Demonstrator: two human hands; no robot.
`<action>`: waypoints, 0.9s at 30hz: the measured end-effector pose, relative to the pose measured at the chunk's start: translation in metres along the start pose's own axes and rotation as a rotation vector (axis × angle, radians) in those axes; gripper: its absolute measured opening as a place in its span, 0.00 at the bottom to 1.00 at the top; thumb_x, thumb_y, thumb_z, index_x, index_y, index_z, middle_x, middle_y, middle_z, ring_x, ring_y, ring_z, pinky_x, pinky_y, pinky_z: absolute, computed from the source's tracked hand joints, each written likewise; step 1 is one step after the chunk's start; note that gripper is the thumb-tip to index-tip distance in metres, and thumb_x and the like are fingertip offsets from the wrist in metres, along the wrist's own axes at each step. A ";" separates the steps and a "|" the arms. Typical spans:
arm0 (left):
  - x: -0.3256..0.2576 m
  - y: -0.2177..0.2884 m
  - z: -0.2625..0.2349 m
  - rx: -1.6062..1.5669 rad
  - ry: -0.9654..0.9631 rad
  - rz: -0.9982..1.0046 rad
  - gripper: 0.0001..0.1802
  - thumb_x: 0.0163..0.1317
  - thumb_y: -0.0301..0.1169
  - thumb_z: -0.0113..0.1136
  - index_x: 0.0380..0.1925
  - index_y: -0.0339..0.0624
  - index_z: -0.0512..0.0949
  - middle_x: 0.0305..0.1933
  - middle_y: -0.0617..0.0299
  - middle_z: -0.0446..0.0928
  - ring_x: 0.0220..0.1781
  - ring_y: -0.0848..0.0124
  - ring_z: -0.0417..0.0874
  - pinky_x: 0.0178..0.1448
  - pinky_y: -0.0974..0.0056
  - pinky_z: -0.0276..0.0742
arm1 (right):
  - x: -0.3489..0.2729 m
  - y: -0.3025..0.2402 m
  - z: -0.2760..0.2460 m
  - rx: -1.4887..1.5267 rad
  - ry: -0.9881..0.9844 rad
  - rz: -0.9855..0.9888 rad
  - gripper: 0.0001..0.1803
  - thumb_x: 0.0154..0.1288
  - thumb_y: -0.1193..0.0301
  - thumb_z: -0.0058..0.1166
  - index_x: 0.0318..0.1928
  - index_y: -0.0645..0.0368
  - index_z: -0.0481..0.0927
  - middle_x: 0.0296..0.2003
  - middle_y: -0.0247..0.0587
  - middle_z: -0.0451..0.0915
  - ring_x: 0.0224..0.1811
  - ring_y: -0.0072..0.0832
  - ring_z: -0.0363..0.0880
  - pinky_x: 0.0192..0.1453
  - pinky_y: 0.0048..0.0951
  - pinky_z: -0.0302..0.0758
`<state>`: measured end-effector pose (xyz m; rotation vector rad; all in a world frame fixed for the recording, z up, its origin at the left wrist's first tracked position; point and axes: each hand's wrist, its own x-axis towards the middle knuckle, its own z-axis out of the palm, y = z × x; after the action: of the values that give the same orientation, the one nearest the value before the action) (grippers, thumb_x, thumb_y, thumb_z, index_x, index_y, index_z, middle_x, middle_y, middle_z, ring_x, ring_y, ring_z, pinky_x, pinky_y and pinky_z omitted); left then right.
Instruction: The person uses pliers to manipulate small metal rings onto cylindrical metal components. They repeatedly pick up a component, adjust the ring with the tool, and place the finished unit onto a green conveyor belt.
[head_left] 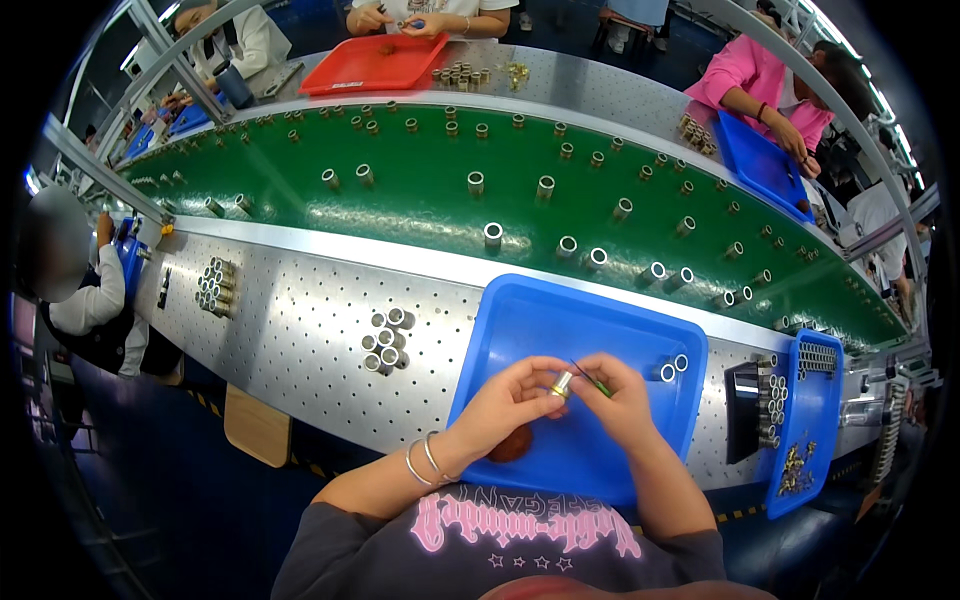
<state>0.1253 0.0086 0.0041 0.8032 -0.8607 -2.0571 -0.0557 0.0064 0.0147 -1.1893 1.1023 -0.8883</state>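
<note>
Above the blue tray (590, 300), my left hand (515, 400) pinches a small silver metal sleeve (563, 382) with a brass-coloured lower end. My right hand (622, 400) is closed on a thin tool with a green handle (601, 387); its slim dark tip points toward the sleeve. Whether the tip touches the sleeve, I cannot tell. Inside the tray, to the right of my hands, stand two metal sleeves (674, 368). A reddish-brown round thing (511, 445) lies in the tray below my left wrist, which partly hides it.
Beyond the tray runs a green conveyor belt (420, 190) with many metal sleeves standing on it. A sleeve cluster (386, 340) stands left on the perforated metal table (290, 330). At right are a black bin (741, 410) and another blue tray (818, 440) with small brass parts. Co-workers sit around.
</note>
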 end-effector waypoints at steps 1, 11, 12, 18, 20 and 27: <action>-0.001 0.001 0.000 -0.005 0.005 0.012 0.22 0.60 0.24 0.55 0.55 0.36 0.65 0.49 0.56 0.73 0.45 0.70 0.78 0.50 0.67 0.74 | -0.002 -0.003 0.000 -0.047 0.005 0.015 0.06 0.59 0.80 0.52 0.39 0.64 0.74 0.30 0.34 0.77 0.34 0.15 0.73 0.38 0.16 0.68; -0.009 0.013 0.002 -0.025 0.172 0.180 0.24 0.59 0.25 0.55 0.57 0.38 0.64 0.49 0.54 0.74 0.45 0.69 0.78 0.50 0.68 0.74 | -0.007 -0.021 0.002 -0.460 0.076 -0.318 0.06 0.60 0.75 0.52 0.37 0.62 0.76 0.26 0.41 0.77 0.26 0.33 0.76 0.31 0.27 0.70; -0.015 0.013 0.004 -0.040 0.181 0.163 0.24 0.60 0.25 0.55 0.57 0.37 0.64 0.49 0.54 0.74 0.45 0.69 0.77 0.51 0.68 0.74 | -0.010 -0.021 0.004 -0.492 0.071 -0.358 0.05 0.59 0.75 0.52 0.36 0.62 0.76 0.26 0.43 0.77 0.26 0.37 0.76 0.31 0.29 0.71; -0.021 0.013 0.007 -0.025 0.195 0.138 0.25 0.60 0.25 0.55 0.58 0.35 0.63 0.51 0.52 0.73 0.46 0.69 0.77 0.52 0.67 0.73 | -0.013 -0.018 0.007 -0.544 0.083 -0.394 0.04 0.57 0.73 0.55 0.32 0.59 0.78 0.26 0.41 0.78 0.26 0.37 0.77 0.29 0.30 0.72; -0.022 0.014 0.008 -0.024 0.193 0.134 0.25 0.60 0.25 0.55 0.58 0.35 0.63 0.51 0.52 0.73 0.46 0.69 0.77 0.52 0.67 0.73 | -0.013 -0.020 0.007 -0.556 0.084 -0.418 0.04 0.56 0.72 0.55 0.32 0.58 0.78 0.26 0.40 0.78 0.25 0.36 0.77 0.28 0.30 0.71; -0.023 0.013 0.009 0.003 0.217 0.166 0.25 0.59 0.24 0.55 0.57 0.34 0.65 0.50 0.51 0.74 0.47 0.68 0.77 0.52 0.65 0.74 | -0.016 -0.025 0.006 -0.631 0.034 -0.423 0.03 0.55 0.72 0.56 0.31 0.56 0.79 0.25 0.38 0.78 0.25 0.35 0.77 0.28 0.30 0.72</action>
<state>0.1352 0.0235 0.0257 0.9061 -0.7822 -1.7875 -0.0530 0.0188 0.0419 -1.9886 1.2228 -0.9029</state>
